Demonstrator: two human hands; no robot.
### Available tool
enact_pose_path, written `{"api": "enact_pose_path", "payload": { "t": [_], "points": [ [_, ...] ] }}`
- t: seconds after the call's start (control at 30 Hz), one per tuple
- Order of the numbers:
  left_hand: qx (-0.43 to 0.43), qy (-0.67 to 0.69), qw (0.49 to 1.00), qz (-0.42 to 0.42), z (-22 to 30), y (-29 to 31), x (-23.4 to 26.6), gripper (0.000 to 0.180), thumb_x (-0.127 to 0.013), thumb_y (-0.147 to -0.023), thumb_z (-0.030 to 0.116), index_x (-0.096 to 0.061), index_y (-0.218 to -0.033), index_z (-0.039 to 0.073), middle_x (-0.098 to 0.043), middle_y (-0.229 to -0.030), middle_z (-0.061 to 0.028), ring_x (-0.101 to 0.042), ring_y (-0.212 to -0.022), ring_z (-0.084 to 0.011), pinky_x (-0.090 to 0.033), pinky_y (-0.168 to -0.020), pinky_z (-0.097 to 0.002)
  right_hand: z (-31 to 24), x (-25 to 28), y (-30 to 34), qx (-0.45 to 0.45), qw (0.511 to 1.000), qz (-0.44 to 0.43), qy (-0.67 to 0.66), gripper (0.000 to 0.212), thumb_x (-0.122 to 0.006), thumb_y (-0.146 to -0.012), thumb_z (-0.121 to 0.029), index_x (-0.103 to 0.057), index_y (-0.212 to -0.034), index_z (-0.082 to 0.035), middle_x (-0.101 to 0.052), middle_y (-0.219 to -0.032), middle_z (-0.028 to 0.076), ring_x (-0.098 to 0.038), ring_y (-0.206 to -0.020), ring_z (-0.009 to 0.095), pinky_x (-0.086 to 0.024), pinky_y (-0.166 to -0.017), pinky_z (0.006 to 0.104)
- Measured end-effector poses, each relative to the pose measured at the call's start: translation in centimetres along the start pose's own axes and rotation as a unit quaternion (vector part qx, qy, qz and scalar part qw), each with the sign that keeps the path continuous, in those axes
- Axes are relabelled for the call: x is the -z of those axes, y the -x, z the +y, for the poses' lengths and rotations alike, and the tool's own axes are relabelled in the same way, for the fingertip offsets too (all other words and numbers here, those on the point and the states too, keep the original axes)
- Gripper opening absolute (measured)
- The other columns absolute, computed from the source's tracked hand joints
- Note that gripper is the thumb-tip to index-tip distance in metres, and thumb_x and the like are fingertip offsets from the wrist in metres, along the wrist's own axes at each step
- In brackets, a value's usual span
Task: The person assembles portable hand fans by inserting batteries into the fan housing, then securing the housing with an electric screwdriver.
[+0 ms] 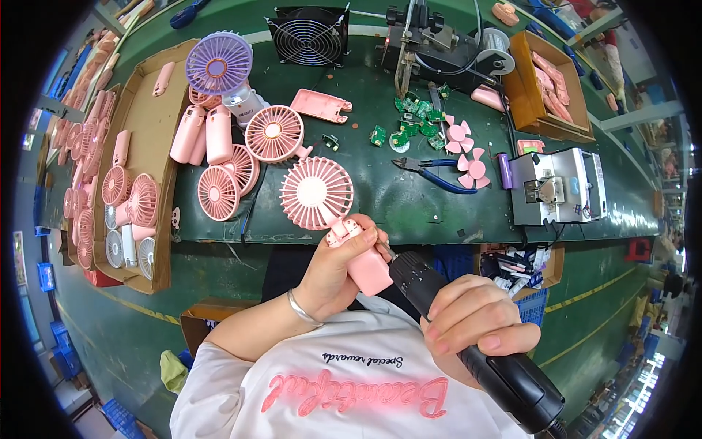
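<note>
My left hand [338, 256] is closed around the handle of a pink handheld fan [316, 192], its round grille pointing away from me over the bench edge. A black electric screwdriver [504, 373] is gripped in my right hand [479, 316], fingers wrapped over its body. The tool's bit end reaches the side of the fan's handle, beside my left fingertips; whether it touches a screw is hidden. Just beyond the held fan lie another pink fan head [274, 134], a pink half shell [322, 106] and a small circuit board [331, 142].
A cardboard tray [142, 80] of pink and white fans stands left. Green circuit boards [420, 117], pliers [439, 174] and pink fan blades [474, 170] lie centre right. Behind are a black cooling fan [308, 38] and soldering stand [439, 51]; at right, a white machine [559, 186] and parts box [548, 88].
</note>
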State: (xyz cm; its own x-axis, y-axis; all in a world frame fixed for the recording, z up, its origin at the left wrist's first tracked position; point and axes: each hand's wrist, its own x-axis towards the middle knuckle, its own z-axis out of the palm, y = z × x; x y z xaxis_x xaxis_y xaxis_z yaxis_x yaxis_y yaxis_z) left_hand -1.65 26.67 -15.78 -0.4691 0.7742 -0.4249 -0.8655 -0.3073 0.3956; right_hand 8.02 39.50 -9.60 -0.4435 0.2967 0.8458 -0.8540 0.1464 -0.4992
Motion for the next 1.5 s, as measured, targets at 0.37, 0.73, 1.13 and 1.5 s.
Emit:
{"api": "enact_pose_path", "payload": {
  "t": [0.37, 0.73, 1.13, 1.5],
  "points": [
    [-0.005, -0.039, 0.999, -0.019, -0.2, 0.5, 0.1, 0.024, -0.062, -0.090, 0.008, -0.054, -0.112, 0.006, -0.063, -0.112, -0.0125, -0.062, -0.098, -0.0198, -0.051, -0.087, -0.0346, -0.3, 0.2, -0.4, -0.004, 0.999, -0.031, 0.010, 0.025, -0.045, -0.097, -0.030, -0.044, -0.097, -0.005, -0.062, -0.071, 0.013, -0.061, -0.055, 0.023, -0.050, -0.050, 0.0338],
    [-0.060, -0.187, 0.980, -0.037, -0.9, 0.4, 0.1, 0.030, -0.064, -0.082, -0.004, -0.054, -0.110, 0.003, -0.061, -0.120, -0.0192, -0.064, -0.106, -0.0230, -0.058, -0.068, -0.0275, -0.2, 0.5, -0.1, -0.018, 0.996, -0.051, -0.069, 0.016, -0.058, -0.087, -0.002, -0.047, -0.098, 0.003, -0.064, -0.082, 0.023, -0.064, -0.067, 0.032, -0.055, -0.058, 0.0420],
    [-0.130, -0.344, 0.918, -0.151, -0.2, 1.3, 0.0, 0.028, -0.058, -0.084, -0.012, -0.054, -0.109, 0.000, -0.062, -0.120, -0.0171, -0.061, -0.110, -0.0209, -0.052, -0.088, -0.0315, -1.5, -1.2, -1.2, 0.022, 0.987, -0.126, -0.097, 0.010, -0.061, -0.075, 0.002, -0.052, -0.079, 0.002, -0.060, -0.071, 0.019, -0.059, -0.057, 0.030, -0.053, -0.056, 0.0416],
    [-0.124, -0.333, 0.920, -0.165, -1.0, 1.0, 0.0, 0.026, -0.060, -0.085, -0.009, -0.053, -0.109, -0.001, -0.062, -0.118, -0.0189, -0.062, -0.109, -0.0237, -0.052, -0.090, -0.0338, -2.3, -0.2, -0.7, 0.013, 0.988, -0.138, -0.067, 0.011, -0.061, -0.075, -0.001, -0.051, -0.081, 0.002, -0.063, -0.073, 0.021, -0.061, -0.058, 0.031, -0.055, -0.059, 0.0427]
  ]
}}
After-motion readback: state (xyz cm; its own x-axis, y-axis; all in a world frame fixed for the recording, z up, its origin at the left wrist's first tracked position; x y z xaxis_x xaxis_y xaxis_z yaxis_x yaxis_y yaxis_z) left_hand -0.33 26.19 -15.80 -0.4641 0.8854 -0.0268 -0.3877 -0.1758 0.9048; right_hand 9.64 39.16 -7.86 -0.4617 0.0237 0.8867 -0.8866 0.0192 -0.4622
